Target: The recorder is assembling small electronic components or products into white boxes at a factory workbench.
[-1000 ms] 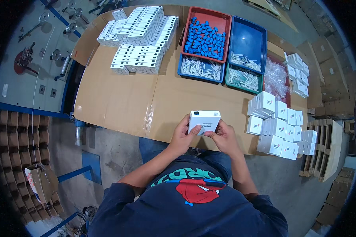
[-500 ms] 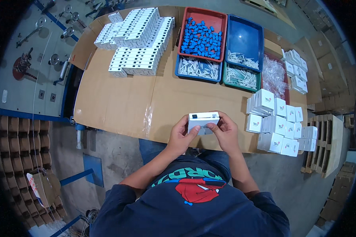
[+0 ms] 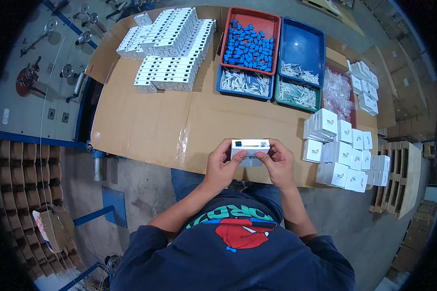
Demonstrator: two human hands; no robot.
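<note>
Flat white boxes (image 3: 172, 41) stacked far left on the cardboard table (image 3: 141, 126). Your left hand (image 3: 220, 167) & right hand (image 3: 276, 162) both grip one small white box (image 3: 249, 151) at table's near edge. Done boxes (image 3: 342, 150) piled to the right.

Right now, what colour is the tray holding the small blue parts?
Red: the tray with the blue parts shows plainly in the head view.

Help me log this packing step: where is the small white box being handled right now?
In the head view, the small white box sits low-centre, held between the left hand and right hand over the cardboard-covered table's near edge, left of the stacked white boxes.
</note>
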